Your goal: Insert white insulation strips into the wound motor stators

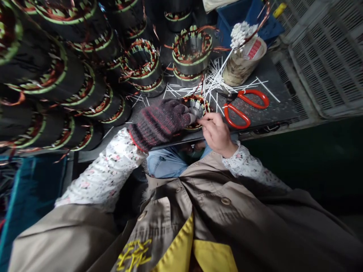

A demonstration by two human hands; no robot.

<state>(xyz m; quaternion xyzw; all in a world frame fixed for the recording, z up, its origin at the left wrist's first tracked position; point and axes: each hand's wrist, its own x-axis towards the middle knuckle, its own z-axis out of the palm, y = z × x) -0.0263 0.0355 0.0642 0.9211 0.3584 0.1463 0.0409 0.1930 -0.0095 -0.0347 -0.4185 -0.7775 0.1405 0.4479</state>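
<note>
Dark, speckled worktop point(279, 107). Small copper-wound ring point(197, 102) at its near edge, between both hands. Left hand point(163, 121) gloved, fingers bent over the ring's left side; firm grip or not, cannot tell. Right hand point(217, 132) bare, thumb and forefinger pinched at the rim. Red-handled scissors point(239, 106) just right; white sticks point(213, 84) strewn behind; stacked rings point(82, 85) left.

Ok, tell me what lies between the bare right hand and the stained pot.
Between the right hand and pot, the head view shows red-handled scissors and loose white strips.
</note>
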